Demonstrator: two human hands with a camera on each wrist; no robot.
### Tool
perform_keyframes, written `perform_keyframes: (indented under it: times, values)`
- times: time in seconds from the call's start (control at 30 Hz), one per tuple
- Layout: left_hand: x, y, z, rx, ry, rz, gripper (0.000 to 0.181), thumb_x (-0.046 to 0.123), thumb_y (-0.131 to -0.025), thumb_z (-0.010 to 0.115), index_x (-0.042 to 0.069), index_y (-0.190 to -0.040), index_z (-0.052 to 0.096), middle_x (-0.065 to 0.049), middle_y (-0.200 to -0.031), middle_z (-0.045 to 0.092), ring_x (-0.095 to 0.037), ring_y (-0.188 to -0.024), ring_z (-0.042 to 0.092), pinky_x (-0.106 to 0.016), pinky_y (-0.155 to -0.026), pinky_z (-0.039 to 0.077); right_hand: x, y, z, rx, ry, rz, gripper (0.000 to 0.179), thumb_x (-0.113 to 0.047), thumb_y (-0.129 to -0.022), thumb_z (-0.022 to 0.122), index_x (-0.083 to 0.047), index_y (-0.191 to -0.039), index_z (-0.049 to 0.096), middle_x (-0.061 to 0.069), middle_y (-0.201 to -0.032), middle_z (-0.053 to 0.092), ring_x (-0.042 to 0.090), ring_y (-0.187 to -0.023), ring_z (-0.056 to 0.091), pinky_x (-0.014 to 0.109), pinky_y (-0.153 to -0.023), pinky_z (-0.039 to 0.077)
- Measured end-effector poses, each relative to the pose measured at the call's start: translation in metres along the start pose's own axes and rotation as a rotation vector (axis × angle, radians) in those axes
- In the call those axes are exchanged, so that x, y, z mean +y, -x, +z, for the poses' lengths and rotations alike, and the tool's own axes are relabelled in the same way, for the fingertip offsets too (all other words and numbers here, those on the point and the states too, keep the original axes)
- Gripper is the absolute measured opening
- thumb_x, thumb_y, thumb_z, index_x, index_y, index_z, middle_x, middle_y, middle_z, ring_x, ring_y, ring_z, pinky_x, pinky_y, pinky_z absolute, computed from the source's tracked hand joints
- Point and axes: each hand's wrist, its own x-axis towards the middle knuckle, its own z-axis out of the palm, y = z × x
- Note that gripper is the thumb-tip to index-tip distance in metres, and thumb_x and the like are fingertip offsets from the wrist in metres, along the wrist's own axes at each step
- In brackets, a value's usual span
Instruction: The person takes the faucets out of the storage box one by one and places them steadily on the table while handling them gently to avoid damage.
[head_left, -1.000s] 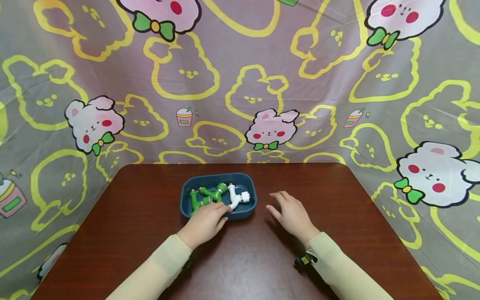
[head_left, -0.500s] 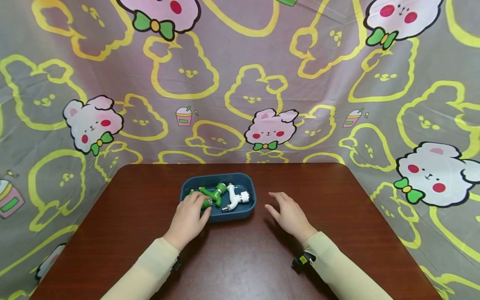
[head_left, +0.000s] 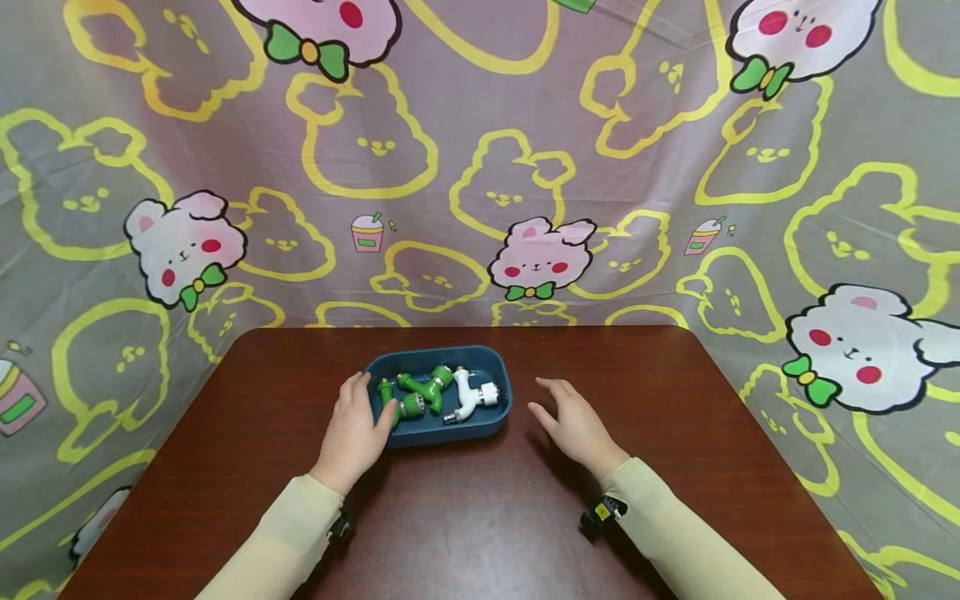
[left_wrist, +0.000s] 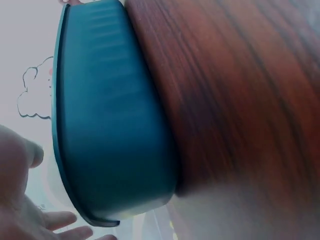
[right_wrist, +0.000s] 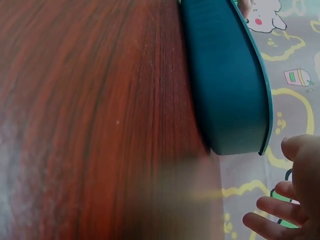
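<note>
A dark blue plastic basin (head_left: 450,431) stands on the table. Inside lie two green taps, the left one (head_left: 408,406) nearer the front and the other (head_left: 431,388) in the middle, and a white tap (head_left: 468,400) on the right. At the basin's left end is my left hand (head_left: 350,433), its thumb over the near left corner and its fingers extended along the outer side; whether it touches the rim I cannot tell. My right hand (head_left: 581,429) hovers apart from the basin's right end, fingers loosely extended, holding nothing. In both wrist views the taps are hidden behind the basin's wall.
The brown wooden table (head_left: 480,508) extends around the basin on all sides. A patterned cloth (head_left: 427,200) hangs behind the table and along both its sides. Each wrist bears a small black camera, plainly seen below the right sleeve (head_left: 597,517).
My left hand has moved left from above the basin's front middle to its left end, uncovering the green taps and the white tap's spout. The right hand has barely moved.
</note>
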Motion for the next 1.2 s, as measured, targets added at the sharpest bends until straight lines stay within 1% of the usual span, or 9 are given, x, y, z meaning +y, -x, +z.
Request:
perform_keyframes:
  times: [0.17,0.27,0.37,0.5,0.67,0.8,0.97,1.2]
  values:
    - [-0.002,-0.004,0.0,0.023,0.076,-0.053,0.066,0.028,-0.106,0.057,-0.014,-0.151,0.033,-0.034,-0.156,0.03,-0.051,-0.136,0.047,-0.061,-0.114,0.04,-0.004,-0.003,0.001,-0.036,-0.023,0.01,0.055,-0.034,-0.102,0.067,-0.007,-0.147,0.055,0.014,-0.145,0.057,0.032,-0.131,0.059,0.052,-0.109,0.048]
    - [-0.003,-0.007,0.003,0.026,0.101,-0.078,0.065,0.029,-0.107,0.055,-0.014,-0.151,0.033,-0.034,-0.156,0.031,-0.051,-0.134,0.05,-0.06,-0.114,0.04,-0.004,-0.003,0.002,-0.048,-0.031,0.017,0.055,-0.033,-0.102,0.067,-0.007,-0.148,0.054,0.014,-0.145,0.057,0.032,-0.132,0.059,0.052,-0.11,0.048]
    - [-0.004,-0.008,0.007,0.022,0.112,-0.103,0.066,0.029,-0.107,0.055,-0.014,-0.151,0.033,-0.034,-0.156,0.032,-0.05,-0.135,0.05,-0.058,-0.115,0.039,-0.004,-0.004,0.003,-0.05,-0.047,0.012,0.055,-0.033,-0.102,0.066,-0.007,-0.148,0.054,0.014,-0.145,0.057,0.032,-0.132,0.058,0.052,-0.111,0.047]
    - [-0.004,-0.01,0.008,0.005,0.121,-0.135,0.067,0.03,-0.107,0.053,-0.014,-0.152,0.031,-0.034,-0.157,0.031,-0.049,-0.137,0.048,-0.058,-0.117,0.037,-0.005,-0.005,0.005,-0.05,-0.058,-0.01,0.054,-0.033,-0.102,0.066,-0.006,-0.147,0.054,0.015,-0.144,0.058,0.033,-0.132,0.058,0.052,-0.111,0.046]
    - [-0.005,-0.01,0.007,-0.045,0.159,-0.181,0.072,0.032,-0.108,0.05,-0.015,-0.156,0.023,-0.035,-0.16,0.025,-0.05,-0.141,0.044,-0.058,-0.119,0.034,-0.007,-0.006,0.008,-0.039,-0.059,-0.032,0.053,-0.031,-0.101,0.067,-0.004,-0.146,0.055,0.015,-0.142,0.059,0.032,-0.132,0.058,0.05,-0.111,0.046]
    - [-0.006,-0.011,0.008,-0.064,0.183,-0.213,0.071,0.032,-0.109,0.048,-0.015,-0.156,0.023,-0.037,-0.159,0.027,-0.051,-0.144,0.039,-0.059,-0.12,0.032,-0.009,-0.005,0.009,-0.027,-0.072,-0.04,0.052,-0.028,-0.101,0.068,-0.004,-0.146,0.056,0.016,-0.142,0.06,0.032,-0.131,0.059,0.05,-0.11,0.047]
    - [-0.006,-0.011,0.011,-0.045,0.219,-0.235,0.07,0.03,-0.109,0.047,-0.016,-0.155,0.024,-0.04,-0.157,0.03,-0.053,-0.144,0.037,-0.06,-0.12,0.03,-0.01,-0.004,0.011,-0.03,-0.086,-0.045,0.052,-0.028,-0.101,0.068,-0.004,-0.145,0.057,0.015,-0.142,0.06,0.032,-0.131,0.059,0.05,-0.111,0.047]
    - [-0.006,-0.01,0.015,-0.023,0.294,-0.266,0.069,0.029,-0.108,0.048,-0.015,-0.156,0.022,-0.039,-0.159,0.028,-0.052,-0.148,0.032,-0.06,-0.122,0.028,-0.01,-0.004,0.015,-0.021,-0.094,-0.07,0.052,-0.028,-0.101,0.068,-0.003,-0.144,0.057,0.016,-0.142,0.06,0.033,-0.132,0.058,0.05,-0.112,0.046]
